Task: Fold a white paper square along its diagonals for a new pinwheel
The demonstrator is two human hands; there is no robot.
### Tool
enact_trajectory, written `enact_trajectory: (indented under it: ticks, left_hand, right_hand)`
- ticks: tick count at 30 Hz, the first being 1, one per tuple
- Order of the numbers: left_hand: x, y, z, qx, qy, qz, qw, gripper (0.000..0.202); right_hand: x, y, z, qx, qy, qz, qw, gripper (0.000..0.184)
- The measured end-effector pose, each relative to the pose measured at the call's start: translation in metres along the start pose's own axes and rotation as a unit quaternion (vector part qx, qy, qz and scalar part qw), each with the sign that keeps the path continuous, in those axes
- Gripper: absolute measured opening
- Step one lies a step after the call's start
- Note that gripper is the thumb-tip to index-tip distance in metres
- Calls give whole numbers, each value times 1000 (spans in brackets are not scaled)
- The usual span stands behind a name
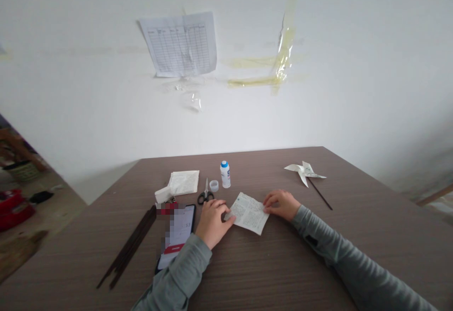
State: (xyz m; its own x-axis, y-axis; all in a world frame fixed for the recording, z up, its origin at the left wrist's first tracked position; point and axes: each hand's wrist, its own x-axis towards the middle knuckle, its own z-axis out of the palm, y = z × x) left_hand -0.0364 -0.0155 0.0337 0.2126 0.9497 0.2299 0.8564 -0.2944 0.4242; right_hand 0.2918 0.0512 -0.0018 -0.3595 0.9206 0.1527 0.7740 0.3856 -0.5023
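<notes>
A square sheet of printed paper (248, 213) lies at an angle on the table between my two hands. My left hand (213, 223) pinches its left corner between thumb and fingers. On the opposite side, the right corner is gripped by the fingertips of my right hand (284, 205). Black-handled scissors (205, 197) lie just beyond my left hand, beside a small translucent cap or ring (214, 186). Behind the paper stands a white bottle with a blue top (225, 175). A paper pinwheel (305, 171) on a dark stick rests beyond my right hand.
A phone (179, 235) lies left of my left forearm, with a bundle of dark sticks (132, 242) alongside. Near the sticks is a small white container (164, 195). Stacked paper squares (184, 182) sit at the back left. A white wall (255, 122) borders the table's far edge.
</notes>
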Motion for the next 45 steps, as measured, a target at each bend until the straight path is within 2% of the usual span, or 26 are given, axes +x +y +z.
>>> enact_trajectory:
  ticks: [3, 6, 9, 14, 17, 19, 22, 25, 28, 31, 38, 45]
  left_hand:
    - [-2, 0, -1, 5, -6, 3, 1000, 16]
    - [-3, -2, 2, 21, -1, 9, 1000, 18]
    - [-3, -4, 7, 35, 11, 23, 999, 25]
    - [-6, 0, 18, 49, 26, 54, 997, 61]
    - [-9, 5, 24, 66, 27, 65, 995, 75]
    - [-9, 9, 27, 75, 23, 73, 994, 75]
    - [-9, 16, 28, 81, -1, 83, 993, 63]
    - [-8, 25, 26, 82, -34, 67, 994, 52]
    - [-8, 34, 23, 80, -59, 42, 994, 53]
    - [-8, 37, 23, 74, -66, 27, 995, 57]
    - [-8, 27, 26, 81, -65, 18, 994, 63]
    - [-10, 15, 28, 86, -43, -2, 995, 65]
  right_hand:
    - [-2, 0, 5, -18, -8, 32, 999, 9]
    - [-4, -3, 8, -30, -8, 32, 999, 8]
    - [-5, -3, 10, -41, 0, 25, 999, 17]
    - [-6, -5, 17, -32, 34, -53, 997, 50]
    - [-9, -15, 24, -28, 35, -82, 996, 55]
    - [-13, -25, 28, -38, 35, -74, 996, 53]
    - [-16, -39, 33, -63, 26, -47, 997, 54]
    - [-16, -49, 37, -58, -4, -44, 997, 64]
    - [-16, -54, 40, -47, -47, -52, 996, 75]
    - [-18, -59, 41, -51, -62, -62, 995, 75]
    - [-27, -65, 40, -98, -24, -13, 995, 68]
    - [-24, -52, 12, -120, -83, 37, 989, 83]
